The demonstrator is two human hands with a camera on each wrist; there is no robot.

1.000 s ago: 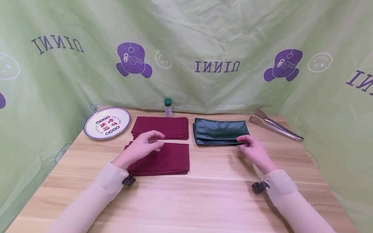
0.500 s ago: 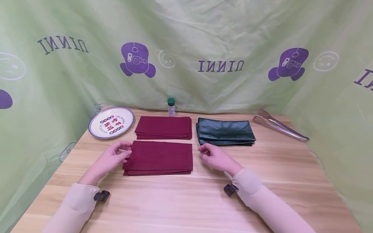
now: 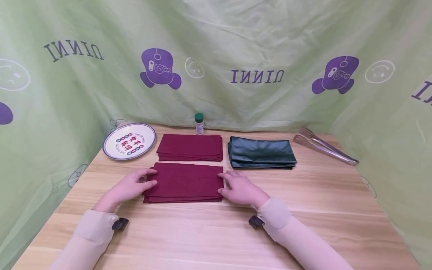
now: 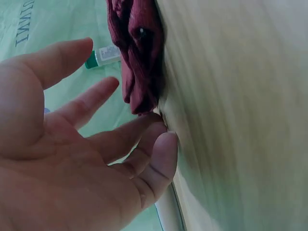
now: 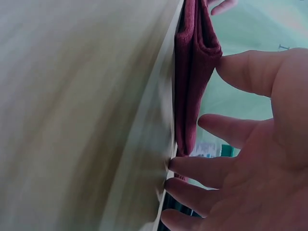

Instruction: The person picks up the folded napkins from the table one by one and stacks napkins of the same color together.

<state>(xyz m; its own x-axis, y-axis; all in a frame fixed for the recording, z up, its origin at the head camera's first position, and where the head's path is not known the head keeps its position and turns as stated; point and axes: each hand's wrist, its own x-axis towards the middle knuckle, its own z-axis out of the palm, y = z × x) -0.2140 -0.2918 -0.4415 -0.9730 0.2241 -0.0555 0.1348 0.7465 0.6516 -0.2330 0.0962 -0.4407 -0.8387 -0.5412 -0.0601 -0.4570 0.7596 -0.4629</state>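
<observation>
- Currently, the near maroon cloth (image 3: 187,182) lies flat on the wooden table (image 3: 189,232), folded into a wide rectangle, its layers showing along the front edge. Both wrist views show soft, thick folds at its ends.
- Left hand (image 3: 129,186) is at the cloth's left end, fingers parted and thumb well apart, gripping nothing; whether its fingertips touch the fabric, I cannot tell.
- Right hand (image 3: 244,189) is spread wide at the right end, its thumb tip against the folded edge, with no pinch.
- Purple lettering on the green curtain (image 3: 216,37) looks like INNIU with reversed Ns, beside purple figures (image 3: 160,67) and pale smiling faces.
- Red Chinese characters decorate the white plate (image 3: 111,144); its small curved writing is too small to read, as is the label on the green-capped bottle (image 3: 199,127).
- Just behind lies the far maroon cloth (image 3: 189,146), across a narrow strip of wood.
- A dark green cloth (image 3: 262,152), also folded, sits to the far cloth's right; metal tongs (image 3: 337,156) lie beyond it.
- Both hands partly hide the near cloth's ends.
</observation>
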